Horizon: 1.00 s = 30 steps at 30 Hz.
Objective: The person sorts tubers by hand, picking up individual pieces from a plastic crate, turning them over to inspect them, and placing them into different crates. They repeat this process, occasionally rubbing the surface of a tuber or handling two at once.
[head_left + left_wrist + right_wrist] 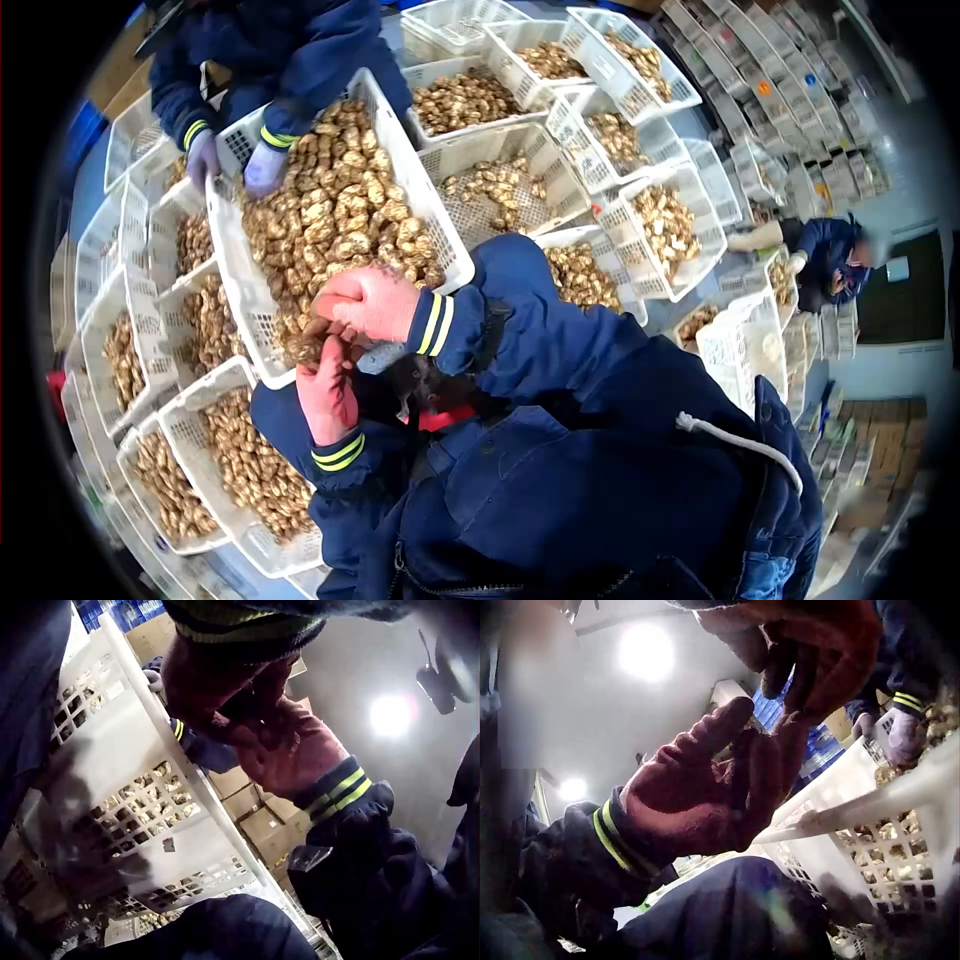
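Observation:
Both hands wear pink gloves with dirt-darkened fingertips and meet over the near end of a white crate [455, 275]. The crate is heaped with knobbly golden-brown bulbs [340, 190]. My left hand [330, 400] has its thumb and fingers bent round a brown bulb [303, 349] at the crate's near rim. From above, my right hand [375, 303] reaches in with curled fingers, its fingertips right at that bulb. In the right wrist view, the left glove [697, 787] has bent fingers close against the right glove [832, 652]; I cannot tell what the right fingers pinch.
Across the crate, another person in dark blue rests gloved hands [265, 168] on its far end. White crates of bulbs stand close around, such as one at the lower left [250, 460] and a part-filled one [500, 190]. Farther right is a third person [830, 255].

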Motion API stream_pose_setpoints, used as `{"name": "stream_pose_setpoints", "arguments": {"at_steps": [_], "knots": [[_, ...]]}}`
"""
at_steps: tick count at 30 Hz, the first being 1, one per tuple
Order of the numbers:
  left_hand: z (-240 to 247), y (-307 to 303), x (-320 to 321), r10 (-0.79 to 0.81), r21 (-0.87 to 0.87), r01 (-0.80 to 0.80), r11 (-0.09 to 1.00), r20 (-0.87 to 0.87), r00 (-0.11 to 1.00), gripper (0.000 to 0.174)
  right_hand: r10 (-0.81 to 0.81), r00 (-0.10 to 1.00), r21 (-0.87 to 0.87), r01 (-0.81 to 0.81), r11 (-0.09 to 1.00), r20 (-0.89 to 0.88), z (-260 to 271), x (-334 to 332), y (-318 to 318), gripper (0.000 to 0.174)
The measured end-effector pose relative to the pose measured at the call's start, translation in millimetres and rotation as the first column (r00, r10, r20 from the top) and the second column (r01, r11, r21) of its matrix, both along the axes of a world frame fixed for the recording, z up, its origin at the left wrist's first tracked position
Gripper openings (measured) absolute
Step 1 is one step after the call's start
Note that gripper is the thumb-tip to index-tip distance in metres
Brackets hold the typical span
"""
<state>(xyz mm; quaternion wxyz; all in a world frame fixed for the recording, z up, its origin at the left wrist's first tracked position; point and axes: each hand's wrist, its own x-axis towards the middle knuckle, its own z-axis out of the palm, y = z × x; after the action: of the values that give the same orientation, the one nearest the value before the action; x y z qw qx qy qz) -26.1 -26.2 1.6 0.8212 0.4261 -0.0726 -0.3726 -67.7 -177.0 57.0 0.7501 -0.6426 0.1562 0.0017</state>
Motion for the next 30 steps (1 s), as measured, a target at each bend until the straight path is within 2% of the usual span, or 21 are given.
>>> {"name": "stream_pose_setpoints", "arguments": {"at_steps": [1,2,3,5,6,7,9,10,11,12,14,15,16,20,23,25,26,27,28,29,30], "knots": [[1,4,2,-0.018,-0.048,0.017,0.999,-0.005,1.0,0.038,-0.017,1.0,0.069,0.016,0.997,0.013,-3,-1,2,0.02],[0,9,6,-0.022,0.146,0.024,0.989,-0.012,1.0,0.042,-0.016,1.0,0.061,0.015,0.998,0.006,-3,-5,0,0.02],[-1,12,5,-0.016,0.153,0.017,0.988,-0.005,1.0,0.042,-0.007,1.0,0.05,0.007,0.999,-0.003,-2,-8,-2,0.02],[-1,9,1,-0.059,-0.08,0.053,0.995,-0.085,0.995,0.04,-0.051,0.999,-0.034,0.051,0.998,-0.012,-14,-9,-8,0.021],[-2,12,1,-0.149,-0.256,0.133,0.958,-0.045,0.988,0.038,-0.043,0.999,0.097,0.04,0.994,0.03,-15,-12,-11,0.022],[-5,10,0,-0.151,-0.248,0.135,0.959,-0.044,0.988,0.038,-0.038,0.997,0.23,0.02,0.973,0.073,-17,-15,-14,0.023],[-9,6,-2,-0.009,-0.14,-0.011,0.99,-0.145,0.989,0.037,-0.072,0.986,-0.312,0.116,0.943,0.151,-20,-18,-21,0.024],[-8,1,0,-0.13,0.19,0.048,0.981,0.443,0.887,0.036,-0.07,0.989,-0.378,0.114,0.919,0.129,-8,-22,-23,0.026],[-1,1,-5,-0.005,-0.202,-0.05,0.978,-0.26,0.966,0.034,-0.113,0.987,-0.172,0.132,0.976,0.116,-15,-23,-21,0.026],[8,-3,-9,0.042,-0.055,-0.051,0.997,-0.158,0.987,0.034,-0.135,0.986,-0.073,0.142,0.987,0.097,-15,-27,-20,0.028],[-1,-2,-10,-0.008,-0.207,-0.05,0.977,-0.269,0.963,0.036,-0.104,0.99,-0.169,0.118,0.979,0.094,-20,-31,-22,0.023],[6,-1,-9,0.021,-0.115,-0.056,0.992,-0.288,0.957,0.025,-0.111,0.992,-0.256,0.122,0.959,0.059,-11,-31,-17,0.023],[-12,2,-10,-0.018,-0.3,-0.07,0.951,-0.281,0.959,0.029,-0.108,0.988,-0.254,0.133,0.958,0.11,-17,-31,-17,0.022],[-21,6,-1,-0.053,-0.317,-0.056,0.947,-0.324,0.945,0.031,-0.024,0.999,-0.213,0.014,0.977,-0.046,-27,-20,-12,0.022],[-18,5,-4,0.012,-0.228,-0.103,0.968,-0.368,0.93,0.025,0.006,0.999,-0.055,-0.003,0.998,0.048,-22,-20,-3,0.025],[-23,1,-5,0.006,-0.38,-0.123,0.917,-0.293,0.956,0.019,0.087,0.996,-0.025,-0.087,0.996,0.003,-12,-17,2,0.032],[-28,0,-6,0.019,-0.312,-0.124,0.942,-0.319,0.948,0.018,0.096,0.991,-0.441,-0.046,0.896,0.091,-22,-18,3,0.036],[-25,-3,-6,0.028,-0.244,-0.119,0.962,-0.345,0.938,0.018,0.139,0.976,-0.773,0.043,0.633,0.168,-34,-17,5,0.04],[-22,-6,-6,0.013,-0.212,-0.062,0.975,-0.225,0.974,0.02,0.075,0.984,-0.711,0.064,0.7,0.163,-47,-17,6,0.045],[-17,-9,-7,0.009,-0.219,-0.061,0.974,-0.229,0.973,0.02,0.13,0.963,-0.836,0.134,0.532,0.237,-49,-16,5,0.043],[-12,-11,-7,0.004,-0.225,-0.055,0.973,-0.22,0.975,0.023,0.059,0.975,-0.757,0.128,0.641,0.214,-58,-14,5,0.042]]}}
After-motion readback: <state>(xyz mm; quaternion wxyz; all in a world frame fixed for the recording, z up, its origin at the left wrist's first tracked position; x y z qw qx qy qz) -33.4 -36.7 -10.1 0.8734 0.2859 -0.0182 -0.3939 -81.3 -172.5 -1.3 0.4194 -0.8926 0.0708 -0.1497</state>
